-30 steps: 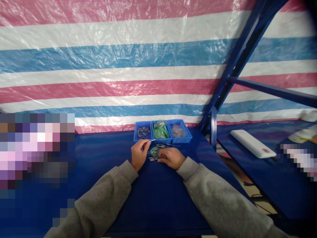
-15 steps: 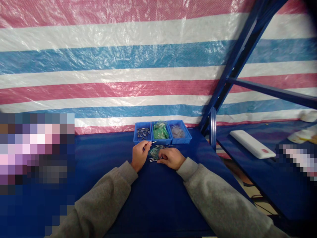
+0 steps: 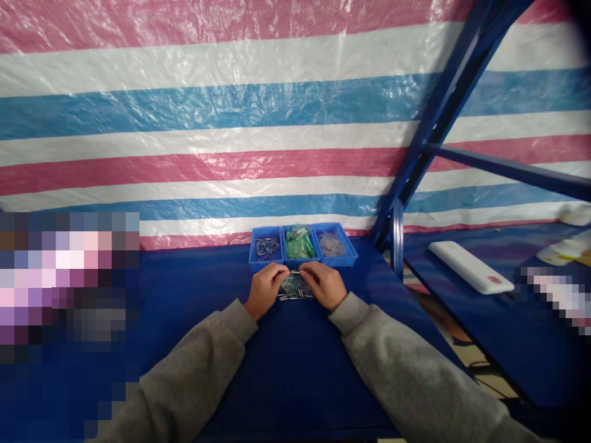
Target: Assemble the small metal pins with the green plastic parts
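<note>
Beyond the hands, striped plastic sheeting (image 3: 207, 166) rises behind the blue table (image 3: 295, 369), with a blue metal frame (image 3: 427, 132) to the right. Between the pinched fingertips of the left hand (image 3: 266, 286) and right hand (image 3: 325, 284), a slim metal piece (image 3: 294, 271) lies lengthwise left to right.

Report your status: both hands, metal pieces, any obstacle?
Left hand, right hand: fingers on one thin metal piece. Loose pieces below. Blue trays just beyond, not blocking.
</note>
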The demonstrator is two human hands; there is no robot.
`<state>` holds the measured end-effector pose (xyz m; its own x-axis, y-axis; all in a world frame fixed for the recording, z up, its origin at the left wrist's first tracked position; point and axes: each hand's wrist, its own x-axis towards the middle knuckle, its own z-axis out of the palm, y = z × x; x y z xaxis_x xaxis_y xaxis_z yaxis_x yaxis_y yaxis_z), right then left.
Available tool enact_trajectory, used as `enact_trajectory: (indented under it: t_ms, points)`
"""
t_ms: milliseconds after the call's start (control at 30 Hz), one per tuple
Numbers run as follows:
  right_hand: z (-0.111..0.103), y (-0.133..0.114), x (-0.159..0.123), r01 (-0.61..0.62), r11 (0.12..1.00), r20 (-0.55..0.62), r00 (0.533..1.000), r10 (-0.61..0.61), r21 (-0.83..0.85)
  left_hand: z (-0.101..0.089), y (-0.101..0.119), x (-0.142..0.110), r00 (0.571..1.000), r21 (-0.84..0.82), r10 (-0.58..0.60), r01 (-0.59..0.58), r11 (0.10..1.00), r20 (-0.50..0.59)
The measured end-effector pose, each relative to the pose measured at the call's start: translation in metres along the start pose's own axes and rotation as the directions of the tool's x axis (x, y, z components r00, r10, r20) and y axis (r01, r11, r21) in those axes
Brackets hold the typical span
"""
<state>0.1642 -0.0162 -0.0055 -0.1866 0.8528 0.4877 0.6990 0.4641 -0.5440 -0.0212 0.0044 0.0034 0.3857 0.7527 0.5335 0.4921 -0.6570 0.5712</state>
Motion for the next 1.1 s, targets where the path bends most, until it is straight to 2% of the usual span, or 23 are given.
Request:
enact_trajectory:
  t_ms: [200,467,667,800,1000,1100]
  points:
    - [-0.0006,-0.0041,-0.0016,0.066,0.997,0.010,0.998,-0.067,0.038,-0.0004,0.0013,-0.0011,1.000,0.015,-0.003,0.003,1.000,-0.010]
    - [0.0021,0.0008,-0.0019,0.142,0.987,-0.040,0.989,-0.140,0.068,0.0011,-0.0014,-0.0025,0.998,0.038,0.039,-0.041,0.998,0.051]
    - [0.0055,0.0024,-0.0021,0.173,0.982,-0.069,0.983,-0.168,0.070,-0.0017,0.0047,-0.0019,0.993,-0.062,0.113,-0.115,0.991,-0.030]
    - [0.0055,0.0016,-0.0026,0.185,0.980,-0.058,0.982,-0.181,0.077,-0.0026,0.0055,-0.0026,0.989,-0.123,0.110,-0.122,0.985,-0.096]
    - [0.0041,0.0023,-0.0036,0.192,0.973,-0.109,0.978,-0.179,0.130,-0.0019,0.0019,-0.0053,0.993,-0.158,0.106,-0.114,0.981,-0.060]
    - [0.0046,0.0026,-0.0041,0.207,0.967,-0.082,0.977,-0.197,0.146,-0.0022,0.0014,-0.0057,0.995,-0.133,0.090,-0.095,0.986,-0.046]
